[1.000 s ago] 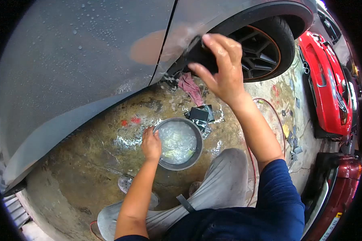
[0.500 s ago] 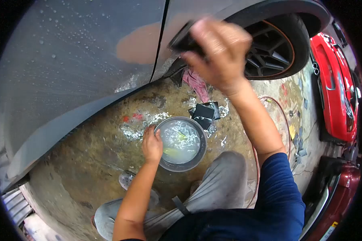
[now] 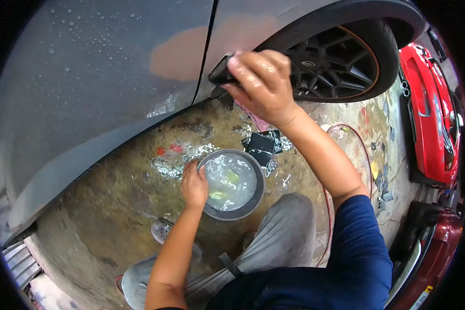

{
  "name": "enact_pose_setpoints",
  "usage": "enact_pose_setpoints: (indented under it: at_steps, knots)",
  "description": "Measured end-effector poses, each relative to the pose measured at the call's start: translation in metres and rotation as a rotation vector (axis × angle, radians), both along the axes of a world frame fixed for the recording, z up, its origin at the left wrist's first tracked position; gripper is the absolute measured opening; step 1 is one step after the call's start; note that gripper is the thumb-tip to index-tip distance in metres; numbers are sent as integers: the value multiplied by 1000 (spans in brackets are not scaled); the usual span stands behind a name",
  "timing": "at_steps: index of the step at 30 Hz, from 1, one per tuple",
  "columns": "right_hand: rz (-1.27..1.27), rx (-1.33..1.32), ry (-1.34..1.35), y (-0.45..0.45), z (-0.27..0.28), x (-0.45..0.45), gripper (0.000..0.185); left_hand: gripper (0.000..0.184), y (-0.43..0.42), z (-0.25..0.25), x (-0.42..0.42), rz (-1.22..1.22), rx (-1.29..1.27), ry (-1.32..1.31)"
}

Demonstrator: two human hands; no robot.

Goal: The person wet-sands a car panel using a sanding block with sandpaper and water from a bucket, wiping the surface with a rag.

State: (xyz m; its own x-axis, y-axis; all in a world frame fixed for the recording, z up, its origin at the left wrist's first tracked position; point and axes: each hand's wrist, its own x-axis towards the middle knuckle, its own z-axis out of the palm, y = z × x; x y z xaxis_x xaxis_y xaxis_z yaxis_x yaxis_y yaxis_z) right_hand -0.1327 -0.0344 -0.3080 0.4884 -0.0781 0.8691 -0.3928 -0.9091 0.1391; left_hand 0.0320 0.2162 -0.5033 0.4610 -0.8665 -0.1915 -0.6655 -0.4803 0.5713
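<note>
My right hand (image 3: 266, 85) pinches a dark folded piece of sandpaper (image 3: 221, 71) against the lower car panel, just in front of the wheel arch. Wet fingers curl over the top of the sheet. Low on the grey car door (image 3: 103, 77), water drops cling to the paint, and a smooth tan patch (image 3: 175, 57) crosses toward the door gap. On the floor stands a round grey basin (image 3: 231, 215) of cloudy water, with pale yellow-green shapes in it. My left hand (image 3: 195, 185) grips its left rim, thumb over the edge.
Black sheets (image 3: 261, 148) lie wet beside the basin, near a pink cloth (image 3: 258, 123). The car's wheel (image 3: 341, 64) is at upper right. A thin red hose (image 3: 329, 222) curves along the floor right of my knee. Beyond are a red car (image 3: 429, 111) and a dark red vehicle (image 3: 439, 243).
My right hand has moved left and down along the panel with the sandpaper, uncovering more of the wheel. My left hand stays on the basin. The water's ripples have shifted.
</note>
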Motion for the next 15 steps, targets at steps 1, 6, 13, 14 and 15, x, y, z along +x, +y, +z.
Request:
enact_pose_setpoints:
  at_steps: [1,6,13,14,15]
  knots:
    - [8,-7,44,0,2,-6,62,37,1,0,0,-4,-1,-1]
    - [-83,-151,-351,-27,44,-16,62,37,1,4,-1,-3,1,50]
    - [-94,-55,-111,-13,52,-28,54,36,3,-7,2,-25,-43,20]
    - [-58,-59,-151,-13,47,-24,54,36,4,-7,2,-24,-27,12]
    - [-25,-69,-193,-14,41,-19,55,36,4,-4,2,-27,-17,3]
